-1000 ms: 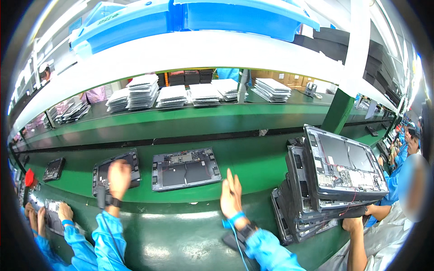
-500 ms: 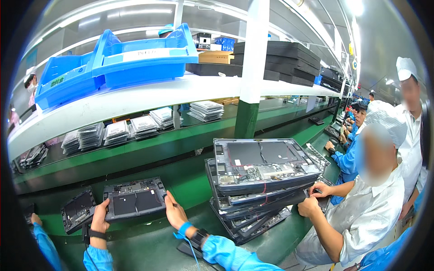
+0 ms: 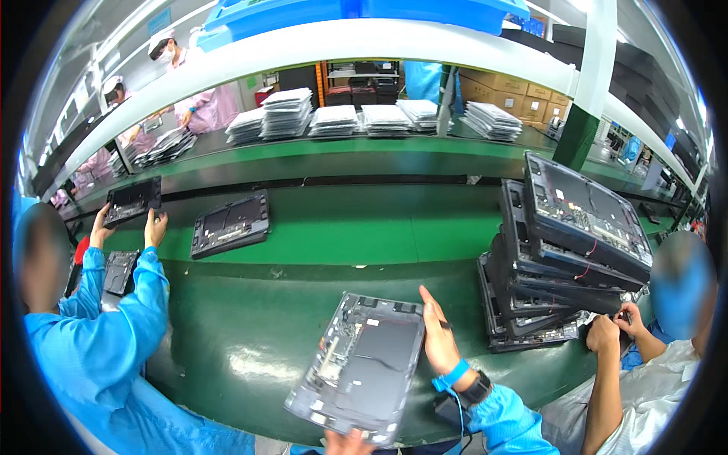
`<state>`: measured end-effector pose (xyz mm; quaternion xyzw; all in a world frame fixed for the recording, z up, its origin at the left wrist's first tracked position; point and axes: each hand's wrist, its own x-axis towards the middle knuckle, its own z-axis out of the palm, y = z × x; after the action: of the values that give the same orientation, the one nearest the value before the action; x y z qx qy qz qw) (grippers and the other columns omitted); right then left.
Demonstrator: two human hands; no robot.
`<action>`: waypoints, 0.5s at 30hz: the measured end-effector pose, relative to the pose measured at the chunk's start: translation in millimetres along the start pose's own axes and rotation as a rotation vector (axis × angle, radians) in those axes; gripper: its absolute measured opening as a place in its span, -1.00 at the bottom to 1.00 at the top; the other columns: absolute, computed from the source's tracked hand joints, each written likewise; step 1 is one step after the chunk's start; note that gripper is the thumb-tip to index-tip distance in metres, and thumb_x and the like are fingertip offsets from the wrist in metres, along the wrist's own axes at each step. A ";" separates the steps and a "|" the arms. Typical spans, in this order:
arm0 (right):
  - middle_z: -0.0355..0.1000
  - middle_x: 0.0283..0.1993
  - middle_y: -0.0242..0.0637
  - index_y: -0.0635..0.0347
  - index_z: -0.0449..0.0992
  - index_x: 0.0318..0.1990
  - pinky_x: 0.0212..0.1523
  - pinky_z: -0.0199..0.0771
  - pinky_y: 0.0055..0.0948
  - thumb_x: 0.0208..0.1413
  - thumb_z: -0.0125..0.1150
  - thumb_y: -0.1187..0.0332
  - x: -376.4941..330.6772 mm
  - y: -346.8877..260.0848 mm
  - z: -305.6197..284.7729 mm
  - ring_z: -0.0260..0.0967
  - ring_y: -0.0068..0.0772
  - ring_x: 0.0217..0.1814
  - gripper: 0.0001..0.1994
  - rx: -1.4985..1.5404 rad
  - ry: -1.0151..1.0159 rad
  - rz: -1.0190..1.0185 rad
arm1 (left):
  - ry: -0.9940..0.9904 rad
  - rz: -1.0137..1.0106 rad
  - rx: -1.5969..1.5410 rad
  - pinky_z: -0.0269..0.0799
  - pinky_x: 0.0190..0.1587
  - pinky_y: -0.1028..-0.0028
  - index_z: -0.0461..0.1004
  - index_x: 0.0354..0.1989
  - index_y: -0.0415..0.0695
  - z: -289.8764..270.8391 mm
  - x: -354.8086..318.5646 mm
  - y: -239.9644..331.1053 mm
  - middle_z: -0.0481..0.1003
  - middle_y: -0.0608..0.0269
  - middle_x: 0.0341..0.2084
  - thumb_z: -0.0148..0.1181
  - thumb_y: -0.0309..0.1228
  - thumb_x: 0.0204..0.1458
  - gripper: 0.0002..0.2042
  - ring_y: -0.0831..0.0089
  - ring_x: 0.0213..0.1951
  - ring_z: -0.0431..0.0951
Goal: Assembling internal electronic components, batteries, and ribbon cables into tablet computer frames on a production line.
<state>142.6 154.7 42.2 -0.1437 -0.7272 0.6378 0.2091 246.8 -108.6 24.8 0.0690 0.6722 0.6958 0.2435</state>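
Your grey rectangular open device shell (image 3: pixel 358 368), with its dark panel and exposed parts facing up, sits low in the centre of the frame, tilted so that its near corner hangs over the front edge of the green tabletop (image 3: pixel 227 349). Your right hand (image 3: pixel 438 337) lies flat along the shell's right long edge, fingers straight and pointing up the frame, thumb side against the shell; a blue strap and a black watch ring the wrist just below it. Your left hand (image 3: pixel 347 441) shows only as fingertips at the very bottom edge, touching the shell's near corner; you cannot tell how firmly it grips.

To the right of centre, a leaning stack of dark device shells (image 3: pixel 565 254) stands on the tabletop, the top one tipped up with red wires showing. Just beside its lower right, a co-worker in white has both hands (image 3: pixel 613 330) at the foot of the stack.

In the middle left, a single dark shell (image 3: pixel 231 224) lies on the green conveyor belt (image 3: pixel 364 224). Further left, a co-worker in a blue coat (image 3: pixel 106 356) holds up another dark shell (image 3: pixel 133 201) with both hands.

Across the upper middle, piles of pale flat panels (image 3: pixel 334 120) line the back shelf.
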 end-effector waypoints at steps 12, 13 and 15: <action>0.05 0.44 0.04 0.19 0.34 0.35 0.46 -0.04 -0.11 0.44 -0.28 0.05 -101.5 -70.2 -59.9 -0.03 0.02 0.50 -0.46 -0.347 -0.152 -0.004 | -0.361 0.569 0.599 0.35 0.22 0.15 0.36 0.15 -0.28 -84.9 63.2 77.2 0.41 -0.09 0.12 0.20 -0.37 0.11 -0.56 0.02 0.21 0.41; 0.05 0.42 0.05 0.19 0.35 0.35 0.46 -0.06 -0.10 0.43 -0.31 -0.01 -120.0 -53.9 -60.5 -0.02 0.01 0.48 -0.42 -0.426 -0.073 0.004 | -0.282 0.867 0.770 0.38 0.20 0.15 0.43 0.08 -0.28 -58.9 140.0 107.4 0.47 -0.10 0.05 0.28 -0.43 0.04 -0.58 0.00 0.17 0.45; -0.04 0.44 0.04 0.18 0.35 0.35 0.48 -0.13 -0.05 0.41 -0.37 -0.12 -157.2 -27.8 -62.0 -0.09 0.04 0.51 -0.35 -0.462 0.008 0.086 | -0.060 0.731 0.832 0.26 0.30 0.17 0.41 0.15 -0.24 -53.2 200.0 109.5 0.38 -0.11 0.18 0.29 -0.30 0.09 -0.53 -0.06 0.26 0.33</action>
<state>311.4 129.7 56.8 -0.2210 -0.8463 0.4622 0.1460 23.0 -67.8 80.1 0.4078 0.8154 0.4087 -0.0426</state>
